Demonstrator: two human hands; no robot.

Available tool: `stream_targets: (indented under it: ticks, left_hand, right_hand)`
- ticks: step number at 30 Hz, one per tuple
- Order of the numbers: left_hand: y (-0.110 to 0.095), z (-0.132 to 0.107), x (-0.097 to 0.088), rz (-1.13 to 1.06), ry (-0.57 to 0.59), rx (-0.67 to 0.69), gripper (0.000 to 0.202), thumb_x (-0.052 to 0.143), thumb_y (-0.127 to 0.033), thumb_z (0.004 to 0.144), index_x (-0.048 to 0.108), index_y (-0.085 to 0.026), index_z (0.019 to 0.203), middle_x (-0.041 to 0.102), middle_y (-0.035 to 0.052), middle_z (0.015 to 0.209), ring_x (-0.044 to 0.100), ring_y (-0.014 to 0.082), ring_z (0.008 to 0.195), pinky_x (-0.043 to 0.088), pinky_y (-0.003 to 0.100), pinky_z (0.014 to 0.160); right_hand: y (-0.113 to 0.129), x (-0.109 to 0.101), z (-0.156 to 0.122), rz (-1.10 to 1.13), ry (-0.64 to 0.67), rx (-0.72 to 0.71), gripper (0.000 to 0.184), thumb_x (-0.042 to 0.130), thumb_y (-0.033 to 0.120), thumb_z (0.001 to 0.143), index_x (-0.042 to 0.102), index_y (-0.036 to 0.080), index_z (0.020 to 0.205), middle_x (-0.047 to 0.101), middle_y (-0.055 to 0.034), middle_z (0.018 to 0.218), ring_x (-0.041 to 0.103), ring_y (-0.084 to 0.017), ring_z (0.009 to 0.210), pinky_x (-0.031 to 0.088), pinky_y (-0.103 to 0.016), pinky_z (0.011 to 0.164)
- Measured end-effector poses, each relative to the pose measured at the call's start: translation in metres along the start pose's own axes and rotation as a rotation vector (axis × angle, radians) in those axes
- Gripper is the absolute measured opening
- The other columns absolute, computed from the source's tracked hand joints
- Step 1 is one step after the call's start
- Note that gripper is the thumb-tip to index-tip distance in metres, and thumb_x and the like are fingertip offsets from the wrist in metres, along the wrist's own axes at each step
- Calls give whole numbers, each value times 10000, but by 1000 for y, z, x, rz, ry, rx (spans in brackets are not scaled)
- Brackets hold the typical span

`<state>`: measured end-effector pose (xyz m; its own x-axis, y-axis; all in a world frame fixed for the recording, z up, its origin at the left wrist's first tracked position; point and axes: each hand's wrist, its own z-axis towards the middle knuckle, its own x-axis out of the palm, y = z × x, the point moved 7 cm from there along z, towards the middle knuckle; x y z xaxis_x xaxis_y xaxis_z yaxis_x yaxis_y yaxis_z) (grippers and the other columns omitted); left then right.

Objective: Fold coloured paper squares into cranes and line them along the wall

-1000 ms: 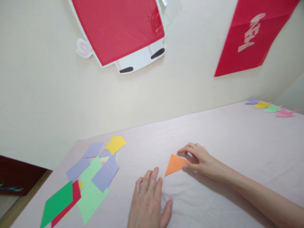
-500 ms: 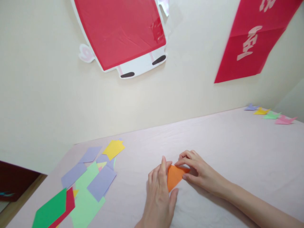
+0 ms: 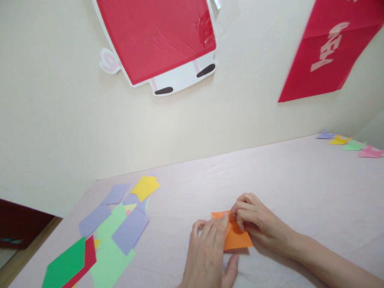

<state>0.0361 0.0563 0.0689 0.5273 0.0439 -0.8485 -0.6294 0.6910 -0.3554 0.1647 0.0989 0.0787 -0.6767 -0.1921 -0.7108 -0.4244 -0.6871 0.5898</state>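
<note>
orange paper (image 3: 238, 241) looks creased, its near edge raised.

Left grip (image 3: 207, 252): lower centre of frame, fingers extended, thumb apart. Right grip (image 3: 256, 219): just beside, fingers curled; right forearm (image 3: 324, 256) toward lower right.

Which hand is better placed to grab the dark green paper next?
Probably the left hand: it's nearer the dark green paper, though touching the orange paper. The right hand, also touching it, is farther away.
</note>
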Motion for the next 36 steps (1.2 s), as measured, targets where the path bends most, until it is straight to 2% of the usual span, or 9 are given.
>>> stream_targets:
  ticks: [4, 8, 11, 13, 15, 18, 21, 26, 36]
  left_hand:
    - [-2, -4, 0, 149, -54, 30, 546, 575, -249, 794, 482, -122, 1316, 657, 114, 1240, 599, 289, 990, 438, 456, 858]
    - [1, -5, -2, 162, -100, -6, 362, 528, -159, 818, 589, -173, 1175, 683, 64, 1183, 592, 258, 915, 420, 445, 856]
    - [2, 0, -9, 111, -127, -18, 242, 476, -106, 857, 617, -197, 1032, 704, 35, 1087, 588, 231, 853, 417, 433, 845]
    - [3, 5, -12, 91, -97, -27, 215, 458, -109, 899, 607, -197, 1027, 712, 29, 1026, 591, 215, 819, 423, 415, 836]
    - [5, 6, -16, 123, -99, -30, 272, 450, -139, 930, 566, -155, 1176, 713, 56, 1026, 604, 216, 840, 429, 406, 850]
    - [6, 1, -18, 289, -111, -5, 476, 450, -189, 936, 419, -60, 1393, 620, 152, 1290, 583, 257, 1081, 409, 407, 924]
    - [4, -9, -9, 464, -63, 65, 494, 470, -308, 943, 469, -120, 1399, 508, 104, 1451, 482, 276, 1255, 370, 399, 970]
    - [-3, -20, 7, 571, -44, 137, 588, 415, -549, 952, 562, -130, 1339, 531, 64, 1443, 412, 256, 1310, 349, 382, 975]
    - [2, -26, 16, 608, -5, 219, 683, 327, -651, 950, 574, -140, 1330, 595, 46, 1380, 490, 237, 1233, 379, 382, 916]
  right_hand:
    - [-1, -3, 1, -95, 16, -2, 283, 384, -53, 798, 501, 202, 767, 645, -31, 805, 506, -198, 840, 389, -362, 788]
    - [12, 1, 1, -140, 138, 28, 218, 505, 7, 719, 535, 196, 825, 623, -56, 934, 507, -215, 878, 399, -374, 818]
    - [21, 8, 0, -172, 164, 9, 40, 571, 157, 821, 570, 197, 825, 620, -63, 910, 508, -220, 833, 409, -366, 781]
    - [18, 11, 0, -147, 134, 35, 148, 499, 227, 931, 583, 197, 813, 627, -61, 858, 522, -206, 789, 414, -336, 734]
    - [7, 12, 1, -70, 84, 140, 254, 421, 234, 981, 571, 196, 780, 618, -50, 801, 546, -186, 753, 423, -300, 696]
    - [-11, 11, 3, 36, 28, 362, 209, 453, 247, 957, 548, 202, 776, 613, -21, 749, 573, -166, 697, 430, -265, 647]
    - [-17, 11, 6, 53, 14, 471, 84, 518, 234, 902, 573, 206, 845, 664, -17, 799, 609, -171, 721, 441, -266, 661]
    - [-14, 14, 10, 43, 18, 453, 146, 487, 155, 868, 619, 216, 888, 700, -23, 849, 641, -176, 781, 460, -274, 714]
    - [-17, 16, 10, -32, 17, 396, 191, 446, 131, 900, 613, 206, 845, 670, -23, 812, 628, -166, 754, 453, -261, 689]
